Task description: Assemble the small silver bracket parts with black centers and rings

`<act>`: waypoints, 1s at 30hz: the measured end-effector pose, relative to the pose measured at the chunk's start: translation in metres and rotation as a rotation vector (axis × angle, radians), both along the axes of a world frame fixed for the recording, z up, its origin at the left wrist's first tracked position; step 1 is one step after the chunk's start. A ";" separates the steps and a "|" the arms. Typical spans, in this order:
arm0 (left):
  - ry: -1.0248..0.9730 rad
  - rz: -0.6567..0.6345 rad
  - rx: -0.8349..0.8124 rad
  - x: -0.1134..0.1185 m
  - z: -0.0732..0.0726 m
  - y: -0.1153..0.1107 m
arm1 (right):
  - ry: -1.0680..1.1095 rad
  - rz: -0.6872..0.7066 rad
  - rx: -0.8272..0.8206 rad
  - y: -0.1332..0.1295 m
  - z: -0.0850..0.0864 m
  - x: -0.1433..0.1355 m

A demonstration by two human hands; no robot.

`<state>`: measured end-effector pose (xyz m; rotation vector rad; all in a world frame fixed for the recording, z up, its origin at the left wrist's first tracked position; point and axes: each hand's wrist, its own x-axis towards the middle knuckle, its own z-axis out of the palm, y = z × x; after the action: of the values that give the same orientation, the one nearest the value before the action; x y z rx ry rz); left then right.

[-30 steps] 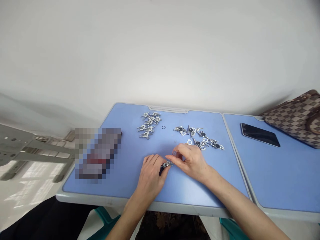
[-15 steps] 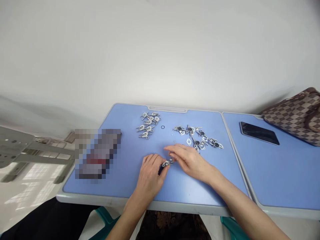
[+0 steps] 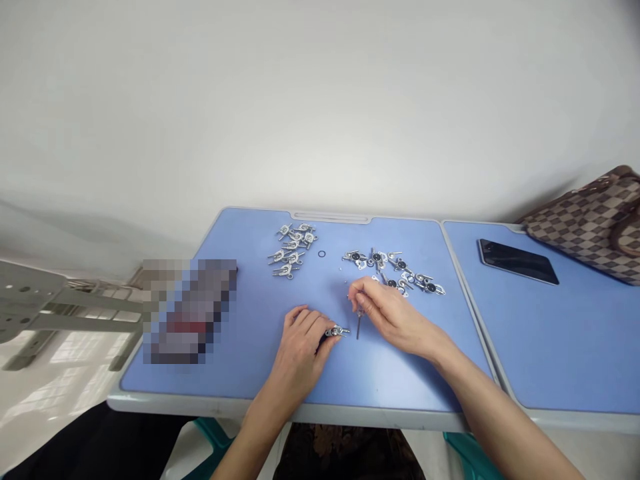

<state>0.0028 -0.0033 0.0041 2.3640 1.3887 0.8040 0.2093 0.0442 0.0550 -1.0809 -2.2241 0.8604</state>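
Note:
My left hand rests on the blue table and is closed on a small silver metal fitting with an oval plate and thin prongs. The fingers hide most of the fitting. To its right, my right hand pinches a thin metal rod, which points down toward the tabletop, apart from the fitting. The rod's upper end is hidden by the fingers. Just beyond my right hand lie several loose metal parts with black round pieces. Similar silver fittings are grouped farther left.
A dark ring lies between the two groups. Toward the left side of the table is a blurred-out item. On the adjoining right table are a black phone and a checkered bag. A wall stands behind.
My right hand has drawn back slightly right from the fitting, and the rod now shows hanging from its fingers. My left hand keeps its hold on the fitting.

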 end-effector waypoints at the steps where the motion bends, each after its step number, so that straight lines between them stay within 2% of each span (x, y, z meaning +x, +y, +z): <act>1: 0.005 -0.003 -0.005 0.000 0.000 0.000 | -0.005 0.018 -0.037 -0.001 0.000 0.001; 4: 0.013 0.008 -0.005 0.001 0.001 0.000 | -0.103 0.081 -0.085 -0.004 -0.001 0.002; 8: 0.021 0.016 0.004 0.002 0.000 0.000 | -0.305 0.156 -0.057 -0.005 -0.012 -0.001; 13: 0.015 0.027 -0.003 0.001 -0.001 0.000 | -0.360 0.166 -0.033 -0.005 -0.022 -0.006; 20: 0.006 0.039 -0.007 0.002 -0.003 -0.001 | -0.320 0.102 -0.064 -0.009 -0.028 -0.012; 24: -0.001 0.038 -0.007 0.002 -0.003 -0.001 | -0.283 0.102 -0.130 -0.009 -0.024 -0.008; 27: -0.007 0.028 -0.012 0.002 -0.003 -0.001 | -0.158 0.102 -0.250 -0.006 -0.015 0.003; 30: -0.012 0.025 -0.013 0.001 -0.003 -0.001 | 0.082 0.124 -0.414 -0.001 -0.007 0.014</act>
<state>0.0040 -0.0039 0.0007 2.3327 1.4170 0.8115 0.2234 0.0431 0.0477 -1.0677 -2.1130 1.4386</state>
